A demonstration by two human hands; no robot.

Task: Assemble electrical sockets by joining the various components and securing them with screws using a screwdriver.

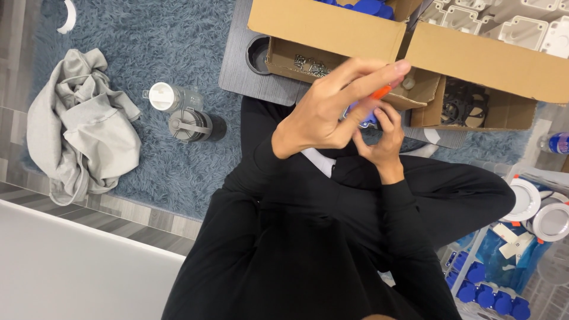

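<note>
Left hand (323, 109) fingers pinch an orange-handled tool (381, 92) against the blue part (368, 118), which right hand (382, 139) fingers grip steady above the lap.

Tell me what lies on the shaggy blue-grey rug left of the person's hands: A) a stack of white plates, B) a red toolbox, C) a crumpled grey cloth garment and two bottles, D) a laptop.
C: a crumpled grey cloth garment lies on the shaggy blue-grey rug, with a clear white-capped bottle and a dark grey bottle beside it.

Makeshift assembly spot on the floor of a home.
Shaggy blue rug (160, 35) over grey plank flooring, cardboard boxes (332, 26) of small parts, crumpled grey hoodie (83, 124), drink bottles (189, 125).
</note>
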